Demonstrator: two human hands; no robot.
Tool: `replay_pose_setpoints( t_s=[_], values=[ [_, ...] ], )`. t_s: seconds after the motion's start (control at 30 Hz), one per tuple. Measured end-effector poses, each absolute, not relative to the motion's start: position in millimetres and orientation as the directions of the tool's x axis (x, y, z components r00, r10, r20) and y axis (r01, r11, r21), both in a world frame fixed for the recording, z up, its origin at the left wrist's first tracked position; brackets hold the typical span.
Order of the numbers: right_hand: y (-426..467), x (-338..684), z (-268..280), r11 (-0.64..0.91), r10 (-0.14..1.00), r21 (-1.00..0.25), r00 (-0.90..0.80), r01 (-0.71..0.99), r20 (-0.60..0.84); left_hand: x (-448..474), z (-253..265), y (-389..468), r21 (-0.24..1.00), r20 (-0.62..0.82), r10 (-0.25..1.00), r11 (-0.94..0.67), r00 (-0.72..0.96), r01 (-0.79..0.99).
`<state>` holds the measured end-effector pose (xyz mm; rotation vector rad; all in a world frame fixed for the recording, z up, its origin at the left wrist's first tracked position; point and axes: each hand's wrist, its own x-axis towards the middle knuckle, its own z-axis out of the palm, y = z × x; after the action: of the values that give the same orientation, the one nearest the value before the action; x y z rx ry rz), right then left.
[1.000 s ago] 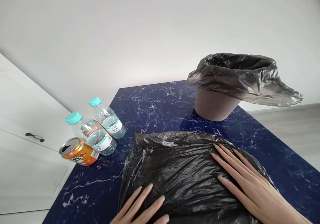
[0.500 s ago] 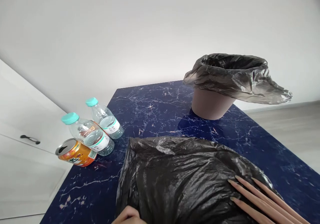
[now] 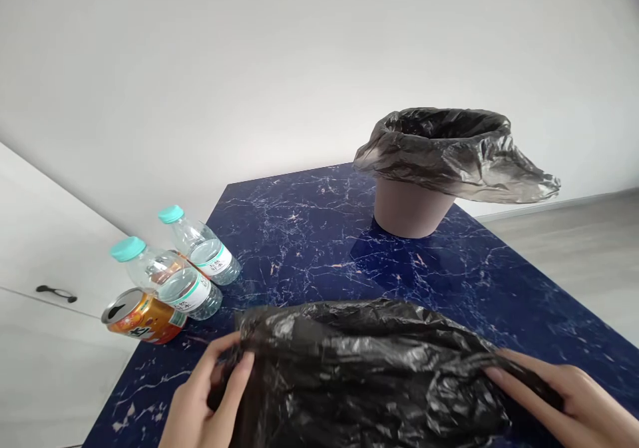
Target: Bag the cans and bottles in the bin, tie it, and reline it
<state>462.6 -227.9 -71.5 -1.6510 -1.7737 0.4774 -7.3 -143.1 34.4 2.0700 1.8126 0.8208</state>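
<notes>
A crumpled black garbage bag (image 3: pixel 359 375) lies across the near part of the blue marbled table, its far edge bunched up in folds. My left hand (image 3: pixel 210 388) pinches the bag's left edge between thumb and fingers. At the other side, my right hand (image 3: pixel 554 388) grips the bag's right edge, thumb on the near side and fingers behind the plastic. Part of the right fingers is hidden by the bag.
A pinkish trash can (image 3: pixel 414 210) lined with a black bag stands at the back right of the table (image 3: pixel 284 228). Along the left edge are two water bottles (image 3: pixel 174 285) with turquoise caps and an opened orange can (image 3: pixel 150 316). Something orange shows behind the bottles.
Both hands have risen into view and closed on the bag's sides; the right hand was lying flat on it. The bag's far edge has drawn nearer and bunched. The view has shifted slightly.
</notes>
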Motion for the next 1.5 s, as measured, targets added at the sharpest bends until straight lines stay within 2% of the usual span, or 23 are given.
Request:
replay_pose_setpoints(
  t_s=[0.07,0.13,0.2,0.27,0.33,0.4,0.53,0.57,0.63,0.7,0.77,0.83,0.9,0.97,1.13,1.3,1.5],
  values=[
    [-211.9,450.1,-53.4,0.069,0.994,-0.722,0.015,0.688,0.108,8.6,42.5,-138.8,0.477,0.407,0.913,-0.251,0.041,0.843],
    [-200.1,439.3,-38.3,-0.026,0.999,-0.763,0.043,0.646,0.002,22.6,47.4,-143.7,0.334,0.602,0.789,-0.384,0.118,0.861],
    [-192.1,431.7,-29.6,-0.082,0.997,-0.776,0.062,0.625,-0.056,35.9,47.2,-153.2,0.210,0.665,0.700,-0.511,0.261,0.834],
    [-185.9,427.5,-26.9,-0.100,0.995,-0.762,0.064,0.639,-0.077,50.9,42.4,-159.7,0.105,0.582,0.637,-0.676,0.506,0.730],
    [-180.3,426.2,-27.4,-0.095,0.995,-0.735,0.062,0.672,-0.072,66.8,35.8,-158.4,0.015,0.404,0.517,-0.828,0.754,0.560],
    [-175.7,426.9,-28.0,-0.077,0.997,-0.709,0.060,0.701,-0.050,79.9,29.9,-150.6,0.006,0.252,0.469,-0.875,0.846,0.483],
    [-176.6,424.0,-22.4,-0.104,0.992,-0.650,0.127,0.752,-0.011,86.3,22.4,-135.7,0.103,0.090,0.605,-0.796,0.791,0.597],
    [-179.3,419.5,-18.9,-0.107,0.984,-0.626,0.174,0.772,0.046,84.7,21.0,-134.6,0.113,0.070,0.622,-0.782,0.780,0.613],
    [-185.6,403.6,-9.6,-0.056,0.939,-0.543,0.230,0.838,0.257,81.3,18.7,-135.1,0.124,0.062,0.637,-0.769,0.769,0.627],
    [-190.0,379.7,0.2,0.097,0.871,-0.379,0.106,0.920,0.480,80.9,17.9,-136.6,0.136,0.092,0.636,-0.770,0.766,0.623],
    [-189.0,353.5,5.7,0.301,0.832,-0.182,-0.165,0.936,0.530,83.9,18.6,-135.9,0.141,0.133,0.638,-0.770,0.759,0.622],
    [-181.7,331.7,2.8,0.433,0.792,-0.086,-0.332,0.897,0.512,87.4,19.4,-131.0,0.142,0.155,0.659,-0.752,0.736,0.644],
    [-170.1,318.7,-8.8,0.450,0.805,-0.099,-0.355,0.887,0.475,87.6,17.8,-122.7,0.137,0.148,0.694,-0.720,0.705,0.680],
    [-157.5,314.6,-24.8,0.405,0.850,-0.149,-0.311,0.902,0.426,82.1,12.4,-113.6,0.130,0.137,0.720,-0.694,0.681,0.708],
    [-136.4,323.9,-48.5,0.352,0.917,-0.237,-0.284,0.905,0.279,52.4,-6.2,-102.3,0.062,0.134,0.730,-0.681,0.670,0.730],
    [-120.8,334.5,-43.3,0.401,0.914,-0.273,-0.365,0.874,0.176,30.3,-10.5,-97.0,0.000,0.154,0.744,-0.659,0.651,0.753],
    [-82.7,342.1,-37.5,0.444,0.896,-0.278,-0.420,0.852,0.146,22.9,-12.5,-83.6,-0.039,0.175,0.761,-0.629,0.625,0.777]
  ],
)
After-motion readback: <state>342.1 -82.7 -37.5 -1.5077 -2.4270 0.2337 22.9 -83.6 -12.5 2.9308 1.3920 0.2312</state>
